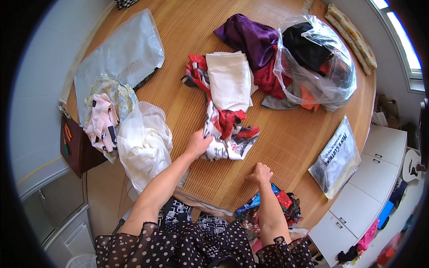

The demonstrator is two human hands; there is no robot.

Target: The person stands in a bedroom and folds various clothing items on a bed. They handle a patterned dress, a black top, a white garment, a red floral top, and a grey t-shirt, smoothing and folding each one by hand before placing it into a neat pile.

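Observation:
My left hand (198, 144) is closed on the near left edge of a printed cloth (225, 145) in white, red and black. This cloth lies loosely bunched, and a twisted strip of it runs up to the far left. A folded cream cloth (229, 78) lies against it on the far side. Right of the printed cloth, my right hand (260, 173) rests on the woven mat (286, 152), fingers curled in, with nothing seen in them. Just below my right wrist sits a heap of multicoloured patterned cloth (286, 205), partly hidden by my forearm.
At left lie white sheer fabric (145, 147), a pink printed cloth (103, 118) and a grey plastic bag (129, 49). Far right, a clear bag (344, 80) bulges with clothes beside purple cloth (246, 38). A flat clothing packet (335, 158) lies near white cabinets (375, 167).

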